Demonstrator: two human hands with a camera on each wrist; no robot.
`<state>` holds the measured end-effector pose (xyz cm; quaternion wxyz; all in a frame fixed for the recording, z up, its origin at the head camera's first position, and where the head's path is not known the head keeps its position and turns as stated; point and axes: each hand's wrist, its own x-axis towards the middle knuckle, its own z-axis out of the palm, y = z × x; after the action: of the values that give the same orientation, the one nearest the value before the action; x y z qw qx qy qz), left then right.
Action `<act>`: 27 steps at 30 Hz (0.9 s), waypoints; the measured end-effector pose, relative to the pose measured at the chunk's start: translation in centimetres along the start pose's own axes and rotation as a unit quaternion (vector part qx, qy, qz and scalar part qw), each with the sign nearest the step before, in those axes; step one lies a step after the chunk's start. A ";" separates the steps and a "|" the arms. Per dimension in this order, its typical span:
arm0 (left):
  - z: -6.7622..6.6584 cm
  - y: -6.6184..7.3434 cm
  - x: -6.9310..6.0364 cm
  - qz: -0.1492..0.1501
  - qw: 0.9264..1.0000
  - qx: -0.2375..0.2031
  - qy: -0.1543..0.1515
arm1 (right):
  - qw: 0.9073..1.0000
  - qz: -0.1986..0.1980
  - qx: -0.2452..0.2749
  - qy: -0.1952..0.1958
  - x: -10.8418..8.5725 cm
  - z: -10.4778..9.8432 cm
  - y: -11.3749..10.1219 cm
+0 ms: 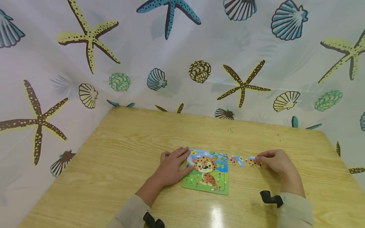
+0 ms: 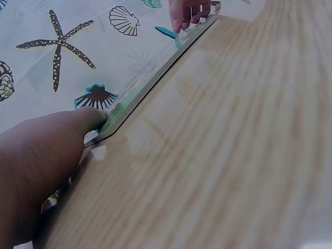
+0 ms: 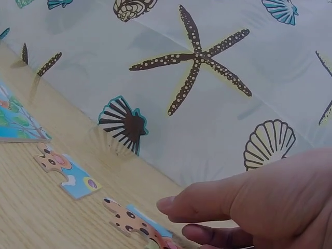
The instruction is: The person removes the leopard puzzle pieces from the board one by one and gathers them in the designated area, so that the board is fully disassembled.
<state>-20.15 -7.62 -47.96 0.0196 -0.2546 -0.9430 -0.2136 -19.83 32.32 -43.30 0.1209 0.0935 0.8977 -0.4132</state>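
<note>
A square puzzle board [image 1: 203, 171] with a cartoon leopard cub on it lies flat on the table. My left hand [image 1: 174, 166] rests on its left edge, fingers stretched toward the top left corner and thumb over the side. The left wrist view shows that thumb [image 2: 91, 120] against the board's rim. Right of the board lies a puzzle piece [image 3: 80, 181] with blue sky and spotted fur. A second spotted piece [image 3: 132, 220] lies beyond it, at the fingertips of my right hand [image 1: 275, 161]. Thumb and index finger stand apart there; whether they touch the piece is hard to tell.
The wooden table [image 1: 137, 139] reaches back to a white cloth [image 1: 182, 50] printed with starfish and shells, which also hangs at both sides. A black wrist mount [image 1: 271, 199] sits at my right sleeve, and another [image 1: 153, 220] at my left.
</note>
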 end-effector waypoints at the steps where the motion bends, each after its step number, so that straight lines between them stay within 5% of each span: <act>1: 0.0 0.0 0.0 0.000 1.000 0.000 0.000 | 1.000 0.001 0.003 -0.001 0.0 0.0 0.0; 11: 0.1 0.0 -0.1 0.000 1.000 -0.002 0.000 | 0.998 -0.030 0.054 -0.008 0.0 0.6 -1.6; 27: 0.1 0.2 0.0 -0.003 1.000 -0.005 -0.004 | 0.986 -0.109 0.078 -0.102 0.7 4.9 -4.8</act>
<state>-20.00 -7.44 -47.94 0.0141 -0.2524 -0.9428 -0.2171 -21.05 25.55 -43.12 0.1580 -0.0383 0.8506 -0.5000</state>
